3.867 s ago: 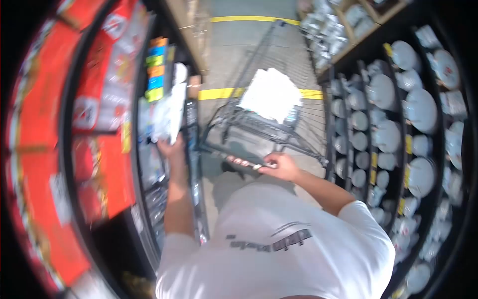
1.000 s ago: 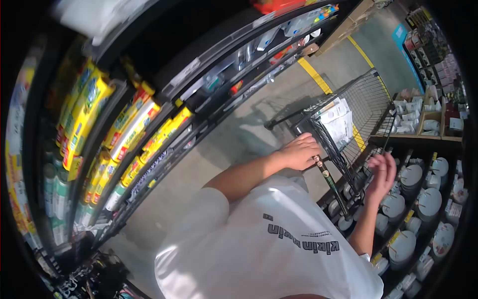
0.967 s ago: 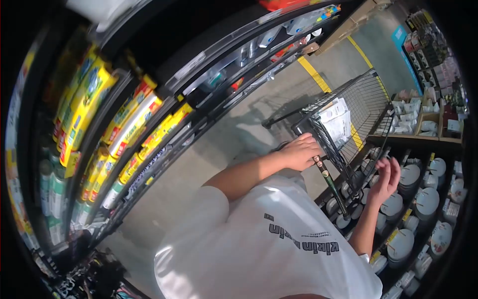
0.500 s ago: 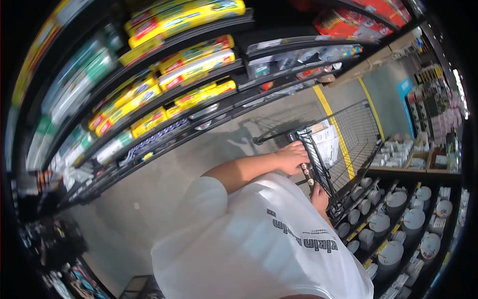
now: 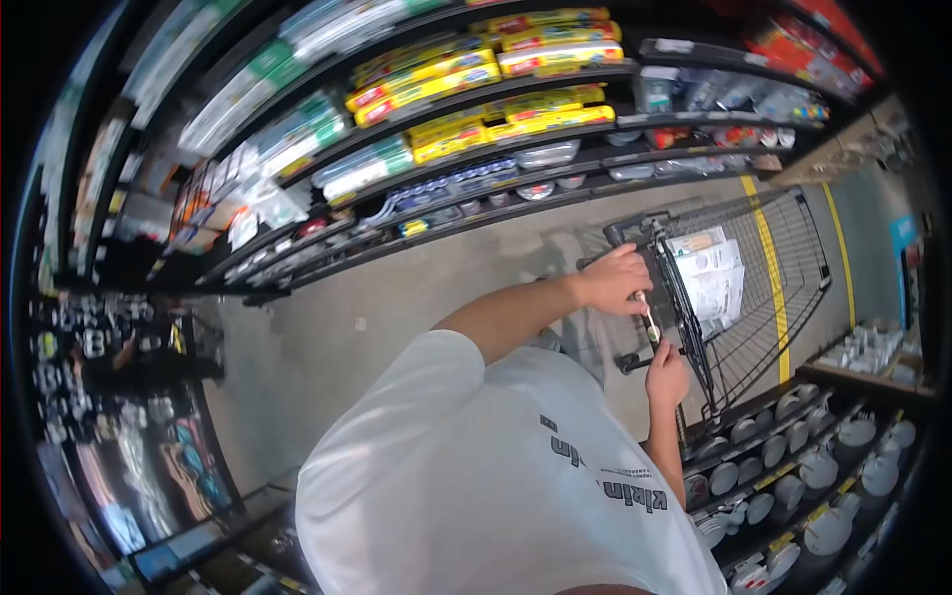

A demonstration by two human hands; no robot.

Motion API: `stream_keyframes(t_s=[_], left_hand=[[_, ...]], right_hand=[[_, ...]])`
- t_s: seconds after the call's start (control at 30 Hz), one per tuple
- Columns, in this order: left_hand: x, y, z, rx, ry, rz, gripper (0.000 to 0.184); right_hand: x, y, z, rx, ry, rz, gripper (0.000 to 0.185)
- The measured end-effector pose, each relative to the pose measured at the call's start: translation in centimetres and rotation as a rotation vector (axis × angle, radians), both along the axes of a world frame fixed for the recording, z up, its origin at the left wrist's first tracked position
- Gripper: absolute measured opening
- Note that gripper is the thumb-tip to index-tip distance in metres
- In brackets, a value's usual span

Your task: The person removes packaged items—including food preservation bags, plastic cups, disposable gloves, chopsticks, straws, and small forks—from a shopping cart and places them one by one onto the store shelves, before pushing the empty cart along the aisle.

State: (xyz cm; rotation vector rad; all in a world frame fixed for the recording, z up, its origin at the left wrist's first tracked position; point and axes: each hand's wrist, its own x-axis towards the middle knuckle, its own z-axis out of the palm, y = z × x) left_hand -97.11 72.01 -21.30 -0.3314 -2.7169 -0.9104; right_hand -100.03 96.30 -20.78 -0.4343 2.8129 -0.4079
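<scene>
My left hand (image 5: 615, 280) is closed over the handle (image 5: 654, 329) of a black wire shopping cart (image 5: 769, 342). Lower down on that same bar, my right hand (image 5: 667, 377) wraps its fingers around the other end. A pale printed strip shows on the handle between the two hands. Inside the cart, near the handle side, lie white packages (image 5: 712, 283) with fine print too small to read. The far part of the wire basket shows the floor through it.
Along the far side runs a shelf with yellow boxes (image 5: 426, 84) and green-and-white packs (image 5: 367, 169). Shelves of white bowls and plates (image 5: 823, 471) stand close on the right. Yellow lines (image 5: 762, 248) cross the floor. A dark-clothed person (image 5: 149, 367) appears at the left.
My view has turned leftward, so the shelves and cart sit further right in the picture. More of the left aisle shows. Both hands stay on the cart handle.
</scene>
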Motion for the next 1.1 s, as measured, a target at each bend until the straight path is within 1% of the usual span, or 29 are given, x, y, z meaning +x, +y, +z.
stream_keyframes(t_s=[0.03, 0.17, 0.23, 0.37, 0.5, 0.53, 0.57, 0.6, 0.63, 0.7, 0.73, 0.77, 0.8, 0.83, 0.87, 0.93, 0.97, 1.03, 1.07, 1.1], left_hand=[[1.9, -0.1, 0.0, -0.009, 0.006, 0.032, 0.039], [8.9, -0.6, -0.9, -0.010, 0.042, 0.035, 0.041], [12.1, -1.5, -0.6, 0.006, 0.012, 0.007, 0.044], [17.9, -3.7, -0.9, 0.069, 0.026, -0.049, 0.047], [22.9, -6.5, -1.8, 0.115, 0.058, -0.131, 0.054], [24.3, -6.9, -2.4, 0.122, 0.181, -0.106, 0.051], [25.7, -7.9, -2.2, 0.146, 0.186, -0.122, 0.051], [27.0, -9.0, -1.6, 0.133, 0.210, -0.118, 0.048], [28.5, -9.3, -1.3, 0.127, 0.233, -0.134, 0.046], [31.1, -10.5, -1.2, 0.221, 0.262, -0.155, 0.041], [32.3, -11.1, -1.2, 0.172, 0.166, -0.159, 0.044], [33.5, -11.4, -2.3, 0.261, 0.162, -0.149, 0.047], [35.3, -12.3, -0.6, 0.248, 0.092, -0.176, 0.051], [36.9, -13.0, 0.6, 0.154, 0.000, -0.178, 0.052], [38.2, -13.2, 0.5, 0.070, 0.000, -0.161, 0.055], [41.2, -13.6, 0.6, 0.021, 0.016, -0.110, 0.052], [42.5, -13.8, 0.8, 0.008, 0.025, -0.146, 0.052], [45.7, -14.2, 1.1, -0.028, -0.033, -0.076, 0.051], [47.5, -14.1, 1.1, -0.047, -0.036, -0.080, 0.051], [49.0, -13.9, 1.4, -0.042, -0.038, -0.040, 0.049]], right_hand=[[1.5, 0.0, 0.2, -0.009, 0.006, 0.032, 0.053], [7.9, -0.4, 0.1, 0.032, 0.017, 0.095, 0.049], [10.6, -1.1, 0.1, 0.033, 0.045, 0.108, 0.047], [16.7, -2.9, 0.6, 0.011, 0.081, 0.058, 0.043], [21.7, -5.3, 0.0, 0.023, 0.178, 0.045, 0.040], [23.0, -5.9, -0.1, 0.036, 0.195, 0.050, 0.039], [24.5, -6.2, -0.1, 0.053, 0.210, 0.051, 0.038], [25.8, -6.5, -0.7, 0.079, 0.294, 0.052, 0.038], [27.3, -7.6, 0.1, 0.099, 0.245, 0.034, 0.038], [29.6, -8.2, -0.6, 0.156, 0.138, -0.081, 0.041], [31.4, -9.5, 0.8, 0.109, 0.092, -0.106, 0.042], [32.9, -9.8, 0.4, 0.080, 0.098, -0.137, 0.043], [34.1, -10.3, 0.4, 0.132, 0.068, -0.153, 0.041], [35.7, -11.0, 0.7, 0.028, 0.094, -0.108, 0.041], [37.1, -11.7, 1.1, -0.016, 0.094, -0.103, 0.040], [40.1, -12.4, 0.9, -0.066, 0.103, -0.066, 0.037], [41.7, -12.6, 1.1, -0.078, 0.115, -0.102, 0.037], [44.7, -13.2, 1.1, -0.164, 0.158, 0.006, 0.034], [46.4, -13.2, 0.9, -0.183, 0.156, 0.001, 0.034], [47.8, -13.2, 0.8, -0.236, 0.262, 0.055, 0.033]])
